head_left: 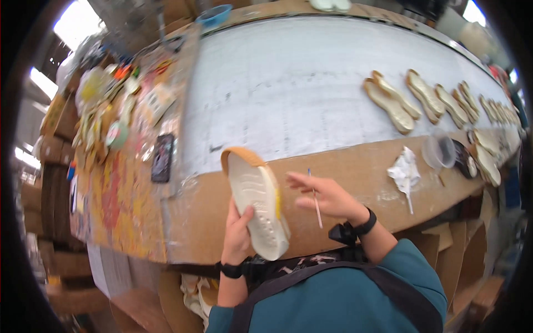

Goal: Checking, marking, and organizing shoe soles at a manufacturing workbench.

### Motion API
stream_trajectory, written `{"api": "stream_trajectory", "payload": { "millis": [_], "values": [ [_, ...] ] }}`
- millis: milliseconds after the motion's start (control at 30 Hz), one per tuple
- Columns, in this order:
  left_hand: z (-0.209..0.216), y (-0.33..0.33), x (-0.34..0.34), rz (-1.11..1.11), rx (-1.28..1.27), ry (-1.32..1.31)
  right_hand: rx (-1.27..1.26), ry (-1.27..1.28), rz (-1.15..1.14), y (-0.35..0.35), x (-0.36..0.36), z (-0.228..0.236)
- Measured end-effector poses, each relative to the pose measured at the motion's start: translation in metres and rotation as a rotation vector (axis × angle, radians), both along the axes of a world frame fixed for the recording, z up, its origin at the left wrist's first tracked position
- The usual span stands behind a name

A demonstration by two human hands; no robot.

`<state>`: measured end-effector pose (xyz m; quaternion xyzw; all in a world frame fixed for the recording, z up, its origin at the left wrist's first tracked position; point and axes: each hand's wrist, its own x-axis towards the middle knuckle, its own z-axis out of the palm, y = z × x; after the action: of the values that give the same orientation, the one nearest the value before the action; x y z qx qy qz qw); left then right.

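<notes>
**Shoe sole held up over workbench**

Gripped in left hand [237,236] by its lower edge: a pale shoe sole [256,202], tilted, tread side up, at 6 o'clock from the white belt [311,83]. Pinched in right hand [327,197]: a thin brush [315,201], at 3 o'clock from the sole. Judged light, bendy, rubbery; best held by the edges. More soles [391,102] lined up at 2 o'clock.

Shoe sole [256,201] in left hand [236,234], just left of right hand [327,197] with brush [315,198]. Row of soles [438,102] far right on belt [288,83]; phone [162,157] left.
</notes>
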<state>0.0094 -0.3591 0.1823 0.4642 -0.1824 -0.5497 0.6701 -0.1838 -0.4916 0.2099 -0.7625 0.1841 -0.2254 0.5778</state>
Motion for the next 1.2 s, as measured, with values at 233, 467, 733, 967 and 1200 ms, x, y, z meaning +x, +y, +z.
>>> {"api": "stream_trajectory", "payload": {
  "millis": [233,467,733,967,1200],
  "values": [
    [-0.034,0.010,0.009,-0.051,0.073,-0.312,0.255,-0.426,-1.243,-0.166,-0.082,-0.022],
    [-0.055,0.041,0.030,0.285,0.297,-1.279,-0.154,0.288,-2.110,-0.305,-0.213,-0.133],
    [-0.062,0.045,0.030,0.481,0.259,-1.033,0.113,-0.078,-1.990,-0.320,-0.233,-0.147],
    [-0.065,0.037,0.029,0.505,0.162,-1.015,0.074,0.109,-1.279,-0.307,-0.270,-0.165],
    [-0.061,0.046,0.031,0.547,0.163,-0.990,-0.019,0.379,-1.274,-0.290,-0.218,-0.141]
  ]
}}
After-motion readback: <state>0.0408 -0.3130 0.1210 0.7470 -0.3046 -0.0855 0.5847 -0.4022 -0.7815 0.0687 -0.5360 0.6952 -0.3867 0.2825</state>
